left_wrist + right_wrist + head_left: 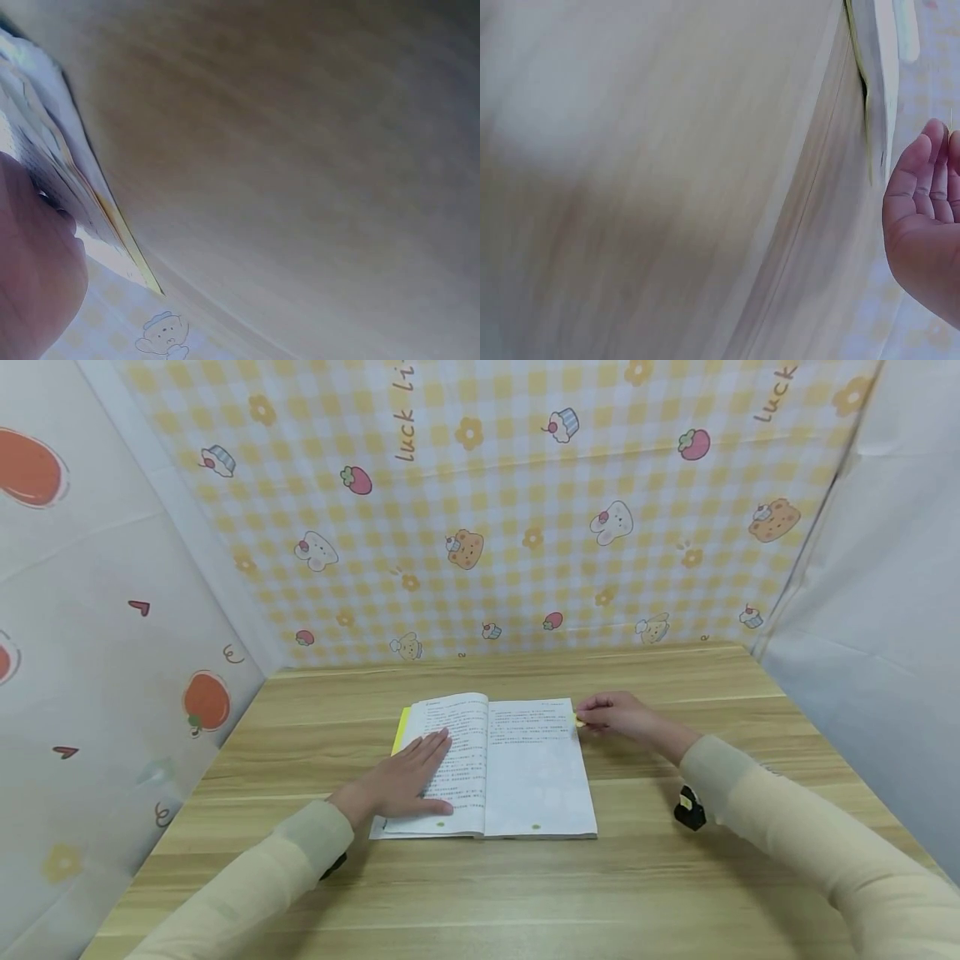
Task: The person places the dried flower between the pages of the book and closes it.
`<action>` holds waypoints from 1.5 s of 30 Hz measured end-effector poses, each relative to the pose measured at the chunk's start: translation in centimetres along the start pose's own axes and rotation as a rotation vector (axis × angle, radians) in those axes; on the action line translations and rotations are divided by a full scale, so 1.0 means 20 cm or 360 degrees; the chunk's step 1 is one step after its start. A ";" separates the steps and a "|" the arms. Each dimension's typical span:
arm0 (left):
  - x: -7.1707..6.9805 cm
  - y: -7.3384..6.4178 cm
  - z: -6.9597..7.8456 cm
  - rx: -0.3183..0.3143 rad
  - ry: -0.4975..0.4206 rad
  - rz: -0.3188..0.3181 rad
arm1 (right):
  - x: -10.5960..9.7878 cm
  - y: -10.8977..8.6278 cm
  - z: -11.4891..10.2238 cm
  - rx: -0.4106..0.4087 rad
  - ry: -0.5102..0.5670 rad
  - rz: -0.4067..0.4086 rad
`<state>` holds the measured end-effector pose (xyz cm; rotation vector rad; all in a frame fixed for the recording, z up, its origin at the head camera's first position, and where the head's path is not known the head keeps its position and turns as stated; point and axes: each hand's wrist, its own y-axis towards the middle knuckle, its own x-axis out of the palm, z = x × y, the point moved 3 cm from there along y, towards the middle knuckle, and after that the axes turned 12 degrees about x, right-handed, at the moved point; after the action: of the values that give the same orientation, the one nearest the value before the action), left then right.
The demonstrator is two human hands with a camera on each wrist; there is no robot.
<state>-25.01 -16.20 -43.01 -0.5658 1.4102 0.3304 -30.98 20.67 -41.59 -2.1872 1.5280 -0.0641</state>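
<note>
An open book [536, 785] lies on the wooden table, a yellow cover edge showing along its left side. Flat on the printed left page rests my left hand [405, 781], fingers spread and thumb pointing right. At the upper right edge of the right page, my right hand [618, 717] pinches a small yellow slip [578, 721] between thumb and fingers. Whether the slip is attached to the page, I cannot tell. The right wrist view shows the right hand [926, 202] with curled fingers beside the book's edge [885, 82]. Part of the left hand [37, 262] appears in the left wrist view.
The wooden table [495, 902] extends around the book on all sides. A yellow checked cloth [517, 585] with cartoon prints hangs behind it. White cloth walls stand at left [112, 652] and right [877, 585]. A black device [689, 810] is by the right wrist.
</note>
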 end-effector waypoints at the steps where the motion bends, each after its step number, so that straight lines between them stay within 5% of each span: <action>1: 0.00 0.00 0.00 0.0000 -0.0004 0.0001 | 0.02 0.00 -0.01 0.0019 0.0023 -0.0012; 8: -0.01 -0.01 0.01 0.0035 -0.0036 0.0064 | 0.18 0.03 -0.04 0.0079 -0.0035 -0.0056; 24: 0.00 0.00 -0.01 -0.0005 -0.0005 0.0005 | 0.54 0.07 -0.15 0.0039 -0.0267 -0.0089; 45: 0.01 0.00 -0.01 0.0000 -0.0002 0.0010 | 0.66 0.08 -0.17 -0.0170 -0.0555 0.0085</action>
<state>-25.19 -16.34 -43.28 -0.5616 1.4110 0.3357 -28.35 7.21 -42.05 -2.0995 1.4144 0.4035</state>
